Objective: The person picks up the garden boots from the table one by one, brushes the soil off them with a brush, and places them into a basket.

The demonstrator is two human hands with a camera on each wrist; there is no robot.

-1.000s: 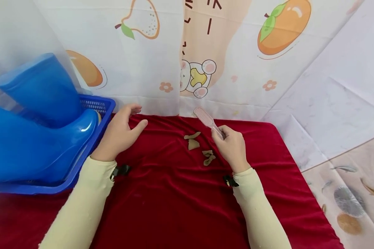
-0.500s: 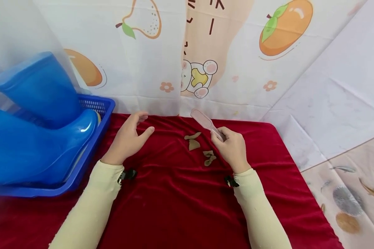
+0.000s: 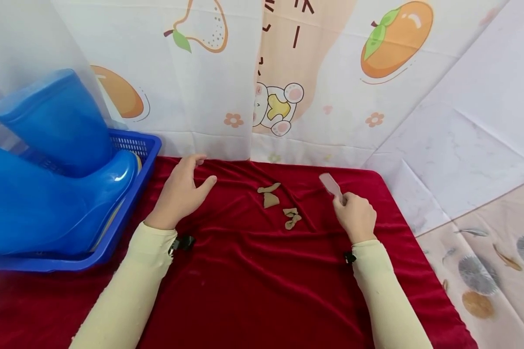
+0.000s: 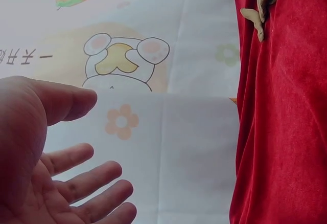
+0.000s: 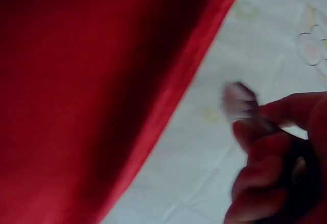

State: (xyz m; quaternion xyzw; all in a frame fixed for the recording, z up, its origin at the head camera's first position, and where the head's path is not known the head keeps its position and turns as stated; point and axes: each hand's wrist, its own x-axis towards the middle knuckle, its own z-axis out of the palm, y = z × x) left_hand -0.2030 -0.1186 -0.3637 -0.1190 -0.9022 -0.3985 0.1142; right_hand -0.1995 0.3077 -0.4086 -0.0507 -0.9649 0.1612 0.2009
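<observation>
My right hand (image 3: 355,217) grips the handle of a pale pink, flat, paddle-shaped tool (image 3: 331,185), its head pointing up and left over the red cloth (image 3: 244,291). In the right wrist view, the tool (image 5: 237,101) is blurred, with my fingers (image 5: 260,178) curled around its handle. My left hand (image 3: 179,194) hovers near the basket, thumb apart from the fingers, holding nothing; the left wrist view shows its palm (image 4: 30,188) and spread fingers. Between the hands lie several brown clay-like pieces (image 3: 270,199), some flat and some curled.
At the left stands a blue plastic basket (image 3: 150,160) with two blue rubber boots (image 3: 65,121) in it. A white curtain (image 3: 192,97) with fruit prints hangs behind the table. Patterned fabric (image 3: 484,271) lies beyond the table's right edge.
My right hand has moved right with the pink tool, away from the brown pieces. My left hand shifted slightly right, away from the basket, then stayed nearly still.
</observation>
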